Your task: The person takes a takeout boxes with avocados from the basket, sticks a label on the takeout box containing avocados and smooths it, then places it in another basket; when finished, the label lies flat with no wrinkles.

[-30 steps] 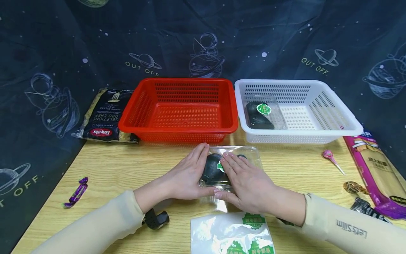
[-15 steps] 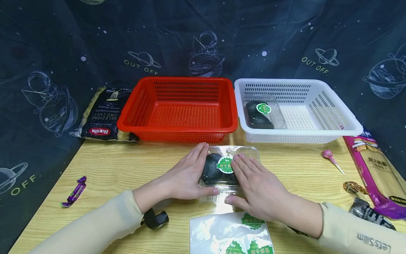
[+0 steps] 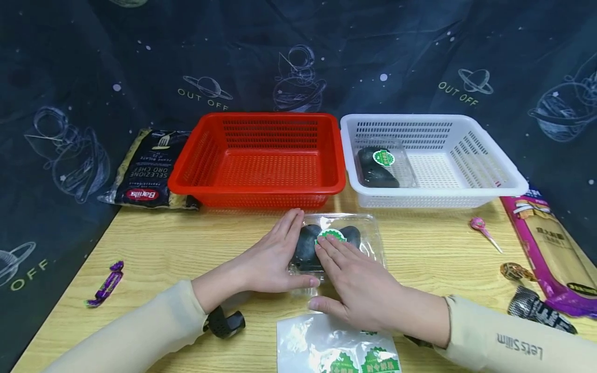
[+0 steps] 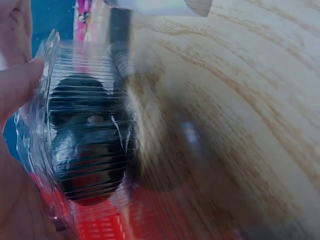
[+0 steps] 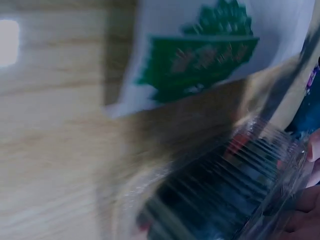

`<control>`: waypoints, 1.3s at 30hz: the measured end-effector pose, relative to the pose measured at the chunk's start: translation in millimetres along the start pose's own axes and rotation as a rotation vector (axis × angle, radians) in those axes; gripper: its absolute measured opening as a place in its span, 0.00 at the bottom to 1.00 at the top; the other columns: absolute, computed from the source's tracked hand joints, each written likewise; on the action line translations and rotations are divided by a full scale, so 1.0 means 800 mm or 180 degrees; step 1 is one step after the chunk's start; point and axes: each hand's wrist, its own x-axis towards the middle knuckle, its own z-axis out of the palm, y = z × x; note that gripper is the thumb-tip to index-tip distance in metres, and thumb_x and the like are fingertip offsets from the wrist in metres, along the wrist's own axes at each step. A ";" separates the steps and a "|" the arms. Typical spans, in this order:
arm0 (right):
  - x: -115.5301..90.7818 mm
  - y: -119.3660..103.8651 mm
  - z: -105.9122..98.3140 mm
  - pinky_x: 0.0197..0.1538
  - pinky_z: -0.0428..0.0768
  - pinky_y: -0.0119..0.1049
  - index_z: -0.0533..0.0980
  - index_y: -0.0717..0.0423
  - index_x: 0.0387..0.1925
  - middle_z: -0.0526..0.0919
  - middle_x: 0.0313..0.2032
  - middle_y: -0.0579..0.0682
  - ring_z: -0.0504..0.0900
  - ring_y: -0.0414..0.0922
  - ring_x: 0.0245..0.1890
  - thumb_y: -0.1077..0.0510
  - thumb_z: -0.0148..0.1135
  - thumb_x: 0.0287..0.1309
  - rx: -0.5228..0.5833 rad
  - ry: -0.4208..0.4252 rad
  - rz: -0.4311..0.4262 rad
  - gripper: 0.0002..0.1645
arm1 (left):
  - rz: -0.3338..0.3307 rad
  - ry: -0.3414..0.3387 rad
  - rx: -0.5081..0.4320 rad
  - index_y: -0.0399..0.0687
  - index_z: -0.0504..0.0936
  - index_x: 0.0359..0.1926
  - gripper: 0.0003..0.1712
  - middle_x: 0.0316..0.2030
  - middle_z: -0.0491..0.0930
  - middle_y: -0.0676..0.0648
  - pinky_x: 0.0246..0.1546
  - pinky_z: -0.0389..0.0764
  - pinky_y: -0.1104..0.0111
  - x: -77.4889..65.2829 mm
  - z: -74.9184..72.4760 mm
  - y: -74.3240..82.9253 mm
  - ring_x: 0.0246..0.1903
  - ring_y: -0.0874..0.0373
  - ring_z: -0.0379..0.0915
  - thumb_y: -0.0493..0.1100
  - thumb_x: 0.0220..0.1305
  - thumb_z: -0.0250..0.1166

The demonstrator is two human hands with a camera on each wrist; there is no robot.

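Observation:
In the head view a clear plastic clamshell box (image 3: 370, 243) holds dark rounded items (image 3: 306, 248) and lies on the table. A round green-and-white sticker (image 3: 332, 235) is on its lid, partly under my right fingers. My left hand (image 3: 272, 254) rests along the box's left side with straight fingers, thumb by the front edge. Flat on the lid lies my right hand (image 3: 361, 282), its fingers straight over the sticker. The box's ribbed side (image 4: 90, 130) shows in the left wrist view. A sheet of green stickers (image 3: 336, 347) lies in front of the hands.
Behind stand a red basket (image 3: 256, 197) and a white basket (image 3: 443, 199); the white one holds another clear box (image 3: 380, 166). A pasta bag (image 3: 146, 171) is at left, with a purple candy (image 3: 106, 285) nearer. A lollipop (image 3: 485, 233) and a purple package (image 3: 545, 254) lie right.
My right hand slid right across the lid, baring the sticker, then came back left over it. The left hand keeps its place on the box.

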 end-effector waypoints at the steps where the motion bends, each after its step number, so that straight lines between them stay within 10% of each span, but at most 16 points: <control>1: 0.004 -0.001 0.001 0.70 0.54 0.46 0.57 0.67 0.69 0.58 0.70 0.60 0.51 0.54 0.72 0.25 0.31 0.64 -0.0009 -0.0008 -0.0017 0.54 | 0.0004 -0.0005 -0.0004 0.36 0.33 0.73 0.70 0.74 0.33 0.37 0.70 0.45 0.58 0.000 0.000 -0.001 0.73 0.49 0.28 0.77 0.51 0.56; 29: -0.036 0.057 -0.004 0.67 0.62 0.48 0.64 0.65 0.66 0.65 0.67 0.59 0.60 0.54 0.68 0.31 0.45 0.64 -0.0647 0.0411 -0.0332 0.46 | -0.0019 -0.0047 0.0067 0.36 0.33 0.73 0.69 0.74 0.32 0.37 0.70 0.45 0.58 0.002 -0.008 0.004 0.73 0.49 0.27 0.77 0.52 0.55; 39: -0.009 0.043 -0.001 0.69 0.59 0.46 0.59 0.64 0.69 0.60 0.70 0.57 0.57 0.52 0.70 0.33 0.43 0.67 -0.0171 0.0224 -0.0684 0.45 | 0.0014 -0.0065 -0.0004 0.35 0.33 0.73 0.68 0.74 0.31 0.37 0.70 0.45 0.59 -0.001 -0.003 0.000 0.73 0.49 0.27 0.75 0.53 0.56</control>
